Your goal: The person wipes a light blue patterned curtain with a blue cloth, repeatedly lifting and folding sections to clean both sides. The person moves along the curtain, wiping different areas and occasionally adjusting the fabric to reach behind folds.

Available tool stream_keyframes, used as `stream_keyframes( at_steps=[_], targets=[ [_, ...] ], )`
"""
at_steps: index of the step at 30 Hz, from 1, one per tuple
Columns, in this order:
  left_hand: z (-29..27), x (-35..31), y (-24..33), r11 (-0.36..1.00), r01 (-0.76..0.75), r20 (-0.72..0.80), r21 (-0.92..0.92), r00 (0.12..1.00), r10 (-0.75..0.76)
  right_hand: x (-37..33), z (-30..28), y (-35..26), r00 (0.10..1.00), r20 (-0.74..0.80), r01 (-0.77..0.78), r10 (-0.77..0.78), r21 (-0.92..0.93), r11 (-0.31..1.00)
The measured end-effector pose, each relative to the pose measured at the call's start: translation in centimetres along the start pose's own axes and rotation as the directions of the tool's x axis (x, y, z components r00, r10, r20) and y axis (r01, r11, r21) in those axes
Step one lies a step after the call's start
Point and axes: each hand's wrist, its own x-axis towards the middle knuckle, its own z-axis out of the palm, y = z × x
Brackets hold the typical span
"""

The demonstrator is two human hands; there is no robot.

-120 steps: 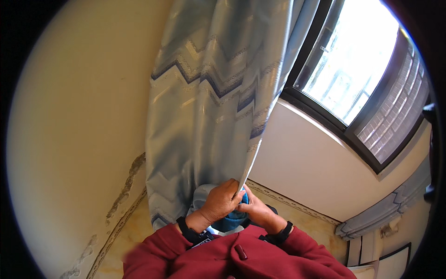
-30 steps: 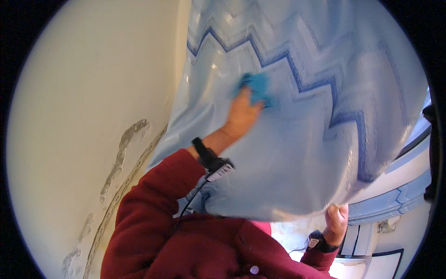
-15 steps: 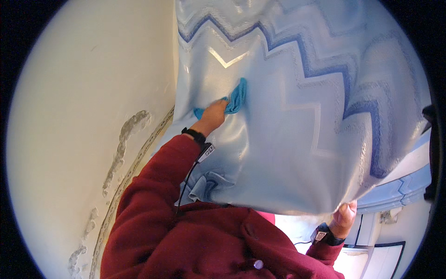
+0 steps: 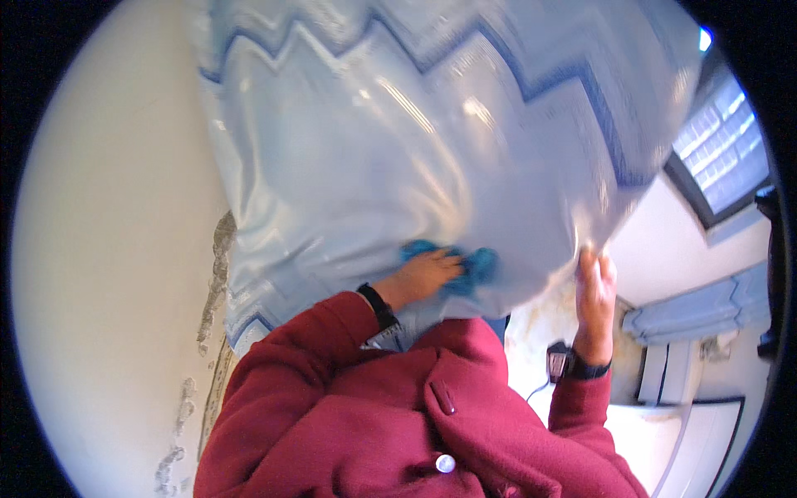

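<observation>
A large, glossy light-blue curtain (image 4: 332,158) with darker zigzag bands spreads in front of me, creased and bulging. My left hand (image 4: 425,275) presses a bunched teal cloth (image 4: 479,267) against its lower middle, fingers bent over the cloth and slightly blurred. Over at the right, my right hand (image 4: 594,300) grips the curtain's edge between thumb and fingers, holding it stretched out. Part of the cloth lies hidden beneath the left hand.
A pale wall (image 4: 116,207) with peeling grey patches (image 4: 214,282) runs along the left. On the far right are a window with slats (image 4: 722,149), another blue zigzag-patterned hanging (image 4: 701,309) and a white dark-edged panel (image 4: 701,444).
My left hand has brought the teal cloth down and to the right across the curtain. My right hand has risen with the edge, and the view has shifted, bringing the window in.
</observation>
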Motion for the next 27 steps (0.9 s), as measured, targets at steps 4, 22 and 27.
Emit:
stream_keyframes(
  at_steps=[4, 22, 27],
  targets=[
    [6.0, -12.0, -6.6, 0.867, 0.496, 0.501, 0.050, 0.739, -0.451, 2.4, -0.8, 1.3, 0.989, -0.058, -0.116, 0.135, 0.252, 0.961],
    [-14.8, -7.7, -11.7, 0.653, 0.735, 0.324, -0.183, 0.672, -0.666, 6.3, -9.5, 6.1, 0.873, -0.334, -0.171, 0.356, 0.474, 0.864],
    [-16.9, 8.2, -1.4, 0.871, -0.006, -0.532, -0.490, 0.794, -0.294, 3.5, -4.8, 6.0, 0.984, -0.042, -0.125, 0.174, 0.538, 0.834]
  ],
)
